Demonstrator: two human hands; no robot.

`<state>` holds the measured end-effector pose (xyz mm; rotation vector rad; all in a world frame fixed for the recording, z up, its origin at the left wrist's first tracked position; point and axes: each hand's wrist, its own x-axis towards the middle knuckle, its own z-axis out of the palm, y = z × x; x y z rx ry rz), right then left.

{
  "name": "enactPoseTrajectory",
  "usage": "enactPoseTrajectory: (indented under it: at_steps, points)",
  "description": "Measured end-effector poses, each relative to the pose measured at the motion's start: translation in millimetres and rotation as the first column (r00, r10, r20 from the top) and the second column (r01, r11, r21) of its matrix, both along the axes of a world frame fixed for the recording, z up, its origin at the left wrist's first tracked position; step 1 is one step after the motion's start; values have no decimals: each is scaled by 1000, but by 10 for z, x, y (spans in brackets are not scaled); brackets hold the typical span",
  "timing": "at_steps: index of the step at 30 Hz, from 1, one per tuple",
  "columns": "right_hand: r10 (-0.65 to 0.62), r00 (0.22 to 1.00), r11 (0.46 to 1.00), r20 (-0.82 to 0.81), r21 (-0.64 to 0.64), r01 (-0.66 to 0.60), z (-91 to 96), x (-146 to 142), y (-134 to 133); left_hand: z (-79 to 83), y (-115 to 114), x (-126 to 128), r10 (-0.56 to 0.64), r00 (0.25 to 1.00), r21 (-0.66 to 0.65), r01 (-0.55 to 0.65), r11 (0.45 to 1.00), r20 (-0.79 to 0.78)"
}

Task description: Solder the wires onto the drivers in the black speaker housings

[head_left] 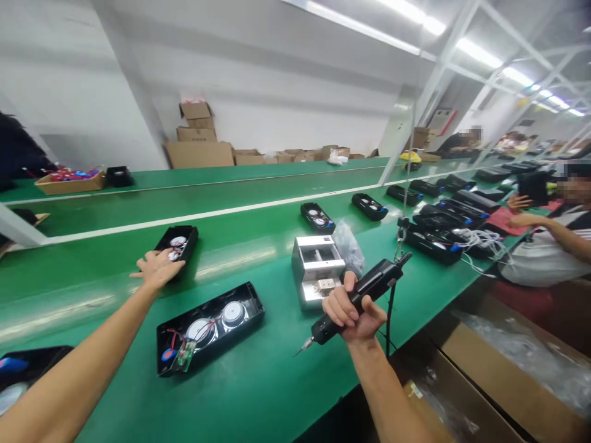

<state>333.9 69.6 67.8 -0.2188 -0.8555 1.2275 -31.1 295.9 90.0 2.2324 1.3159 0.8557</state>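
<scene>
My left hand [157, 268] reaches out over the green belt [258, 381] and lies on the near end of a black speaker housing [178, 242], fingers curled on its edge. My right hand [353, 311] is wrapped round a black electric screwdriver [360, 294], its bit pointing down-left above the belt. The screwdriver hangs by a cable and hook. Between my hands lies another open black speaker housing [210, 326] with two round drivers, red wires and a small green circuit board. A silver metal screw feeder box [317, 269] stands just beyond my right hand.
More black housings [317, 217] lie spaced along the belt and crowd the right end. A clear plastic bag [348, 246] sits by the feeder. A co-worker's arm [549, 231] rests at the right. Cardboard boxes [198, 154] stack at the back; an open carton [512, 381] stands below right.
</scene>
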Motion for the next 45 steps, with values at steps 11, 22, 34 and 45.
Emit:
enactPoseTrajectory:
  at_steps: [11, 22, 34, 45]
  points:
    - [182, 983, 982, 38, 41, -184, -52, -931, -104, -337, -2422, 1071, -233, 947, -559, 319, 765, 221]
    - [231, 953, 973, 196, -66, -222, -75, -981, -261, -430, -2347, 1266, -246, 909, -699, 416, 582, 337]
    - [-659, 295, 507, 692, 119, 854, -264, 89, -283, -661, -2485, -248, 234, 950, 48, -249, 967, 208]
    - [-450, 168, 884, 877, 464, -57, -538, -1837, 95, -1225, -1965, -349, 181, 964, -159, -151, 976, 196]
